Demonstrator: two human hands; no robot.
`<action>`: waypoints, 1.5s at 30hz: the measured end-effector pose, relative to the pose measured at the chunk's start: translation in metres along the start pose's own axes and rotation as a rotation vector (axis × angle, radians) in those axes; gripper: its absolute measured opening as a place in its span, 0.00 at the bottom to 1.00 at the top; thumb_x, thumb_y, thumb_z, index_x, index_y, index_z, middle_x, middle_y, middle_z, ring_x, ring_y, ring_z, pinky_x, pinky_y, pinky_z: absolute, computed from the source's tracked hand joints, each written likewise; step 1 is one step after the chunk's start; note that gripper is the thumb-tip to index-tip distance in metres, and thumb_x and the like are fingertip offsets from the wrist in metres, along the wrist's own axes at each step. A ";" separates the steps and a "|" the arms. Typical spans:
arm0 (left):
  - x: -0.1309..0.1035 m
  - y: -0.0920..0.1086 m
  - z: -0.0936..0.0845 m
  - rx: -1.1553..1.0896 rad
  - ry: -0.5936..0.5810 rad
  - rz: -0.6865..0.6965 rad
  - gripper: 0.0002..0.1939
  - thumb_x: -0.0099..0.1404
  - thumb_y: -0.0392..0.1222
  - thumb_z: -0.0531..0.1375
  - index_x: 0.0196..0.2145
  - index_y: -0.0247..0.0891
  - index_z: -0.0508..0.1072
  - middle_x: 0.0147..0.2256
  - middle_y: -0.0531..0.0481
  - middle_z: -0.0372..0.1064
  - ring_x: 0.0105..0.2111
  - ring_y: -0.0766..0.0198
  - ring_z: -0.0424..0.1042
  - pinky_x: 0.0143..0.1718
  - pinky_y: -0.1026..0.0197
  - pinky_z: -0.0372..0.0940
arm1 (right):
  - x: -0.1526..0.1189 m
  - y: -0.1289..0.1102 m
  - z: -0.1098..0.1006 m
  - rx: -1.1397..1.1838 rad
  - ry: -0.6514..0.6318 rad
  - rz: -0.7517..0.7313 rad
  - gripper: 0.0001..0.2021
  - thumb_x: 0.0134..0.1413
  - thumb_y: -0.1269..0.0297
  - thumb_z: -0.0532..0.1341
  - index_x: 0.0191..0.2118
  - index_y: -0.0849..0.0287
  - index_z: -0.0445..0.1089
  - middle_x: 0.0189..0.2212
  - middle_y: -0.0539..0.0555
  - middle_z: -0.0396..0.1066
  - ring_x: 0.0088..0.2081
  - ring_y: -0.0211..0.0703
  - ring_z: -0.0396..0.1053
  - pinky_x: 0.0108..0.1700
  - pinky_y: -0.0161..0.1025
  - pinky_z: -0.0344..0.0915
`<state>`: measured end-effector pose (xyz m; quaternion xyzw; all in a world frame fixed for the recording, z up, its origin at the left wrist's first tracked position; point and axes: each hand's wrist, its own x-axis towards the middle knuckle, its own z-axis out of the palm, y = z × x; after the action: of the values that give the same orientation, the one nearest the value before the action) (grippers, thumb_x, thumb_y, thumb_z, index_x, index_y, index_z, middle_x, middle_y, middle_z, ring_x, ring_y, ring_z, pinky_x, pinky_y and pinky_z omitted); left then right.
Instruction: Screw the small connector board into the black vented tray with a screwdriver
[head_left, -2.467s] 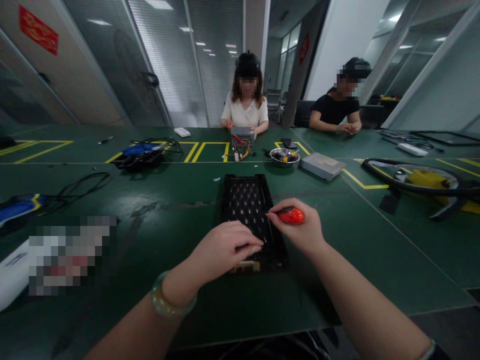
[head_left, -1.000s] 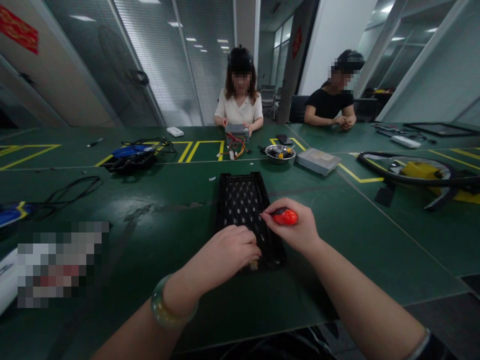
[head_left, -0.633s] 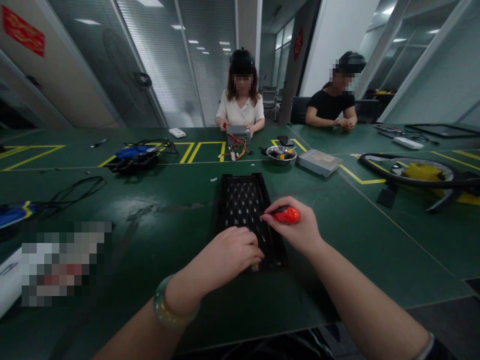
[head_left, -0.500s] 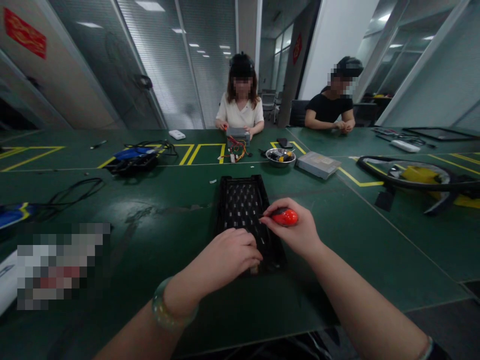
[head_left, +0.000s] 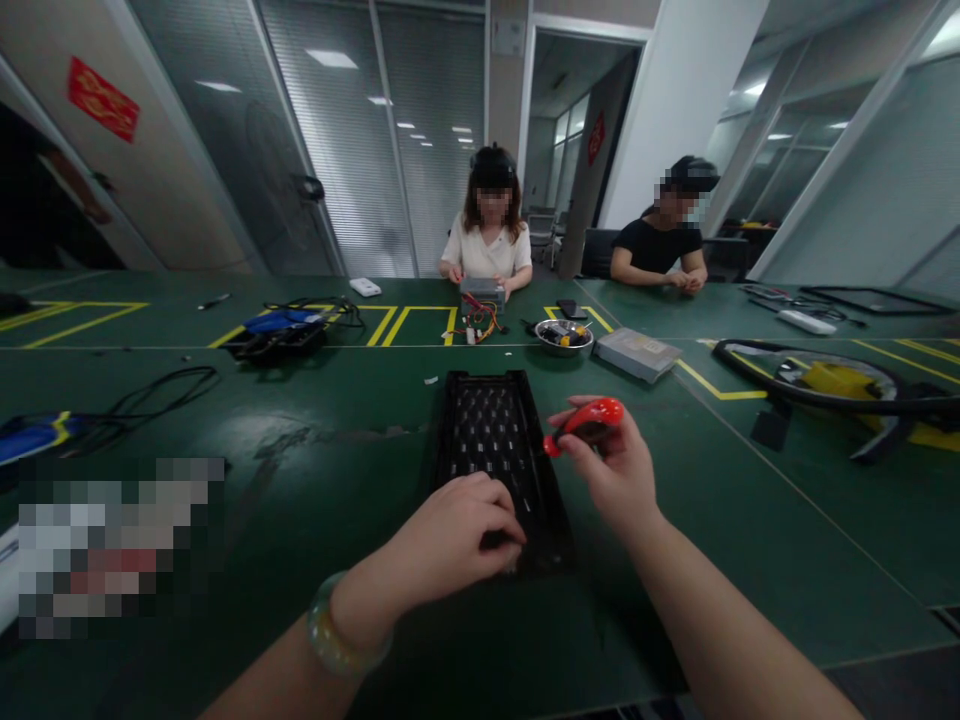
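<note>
A black, tray-like case (head_left: 541,490) with a perforated floor lies lengthwise in front of me. My left hand (head_left: 472,525) rests over its near left part, fingers curled down and pressed together near the lower end. Whatever is under those fingertips is too dark and small to name. My right hand (head_left: 611,465) is raised just off the case's right side. It is closed around a screwdriver (head_left: 600,412) with a red-and-black handle; the shaft does not show.
Beyond the case are a metal bowl (head_left: 564,350) of small parts and a grey metal box (head_left: 637,354). Across the table a person (head_left: 491,240) handles a grey unit with coloured wires (head_left: 480,325); another person (head_left: 664,245) sits right. A wheel-like black rim (head_left: 825,395) lies right, blue items with cables (head_left: 281,325) left.
My right hand has drawn slightly right, away from the case, and turned the screwdriver in its grip. My left hand stays by the near end. Part of a person now shows at far left.
</note>
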<state>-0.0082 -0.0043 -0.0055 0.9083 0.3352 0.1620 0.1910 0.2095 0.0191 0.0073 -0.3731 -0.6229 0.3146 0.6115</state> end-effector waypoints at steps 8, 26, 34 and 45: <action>-0.001 0.000 -0.001 -0.011 0.013 0.001 0.06 0.63 0.41 0.64 0.39 0.47 0.80 0.39 0.53 0.71 0.40 0.63 0.67 0.45 0.58 0.62 | -0.006 -0.011 -0.002 0.165 0.203 -0.139 0.19 0.62 0.46 0.56 0.51 0.52 0.64 0.25 0.50 0.68 0.25 0.41 0.67 0.26 0.38 0.63; -0.001 -0.001 -0.001 0.038 0.007 0.036 0.07 0.65 0.44 0.62 0.39 0.44 0.79 0.40 0.52 0.72 0.41 0.61 0.68 0.48 0.56 0.61 | -0.011 -0.009 0.008 0.141 0.002 -0.054 0.21 0.58 0.46 0.61 0.51 0.51 0.61 0.29 0.51 0.71 0.29 0.44 0.71 0.27 0.40 0.67; -0.002 -0.002 -0.001 0.048 0.025 0.056 0.07 0.65 0.43 0.63 0.39 0.43 0.79 0.40 0.51 0.73 0.41 0.61 0.69 0.47 0.56 0.62 | -0.014 -0.010 0.010 0.102 -0.075 -0.123 0.20 0.59 0.48 0.61 0.52 0.49 0.60 0.28 0.50 0.71 0.29 0.44 0.71 0.33 0.44 0.69; -0.002 -0.002 -0.001 0.047 0.008 0.050 0.07 0.65 0.44 0.63 0.40 0.44 0.79 0.41 0.51 0.73 0.42 0.61 0.69 0.48 0.56 0.61 | -0.015 -0.012 0.007 0.106 -0.105 -0.108 0.20 0.59 0.48 0.61 0.52 0.50 0.60 0.28 0.51 0.71 0.28 0.44 0.69 0.30 0.43 0.68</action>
<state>-0.0110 -0.0038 -0.0059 0.9199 0.3171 0.1624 0.1641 0.2009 0.0007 0.0089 -0.2892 -0.6559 0.3327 0.6128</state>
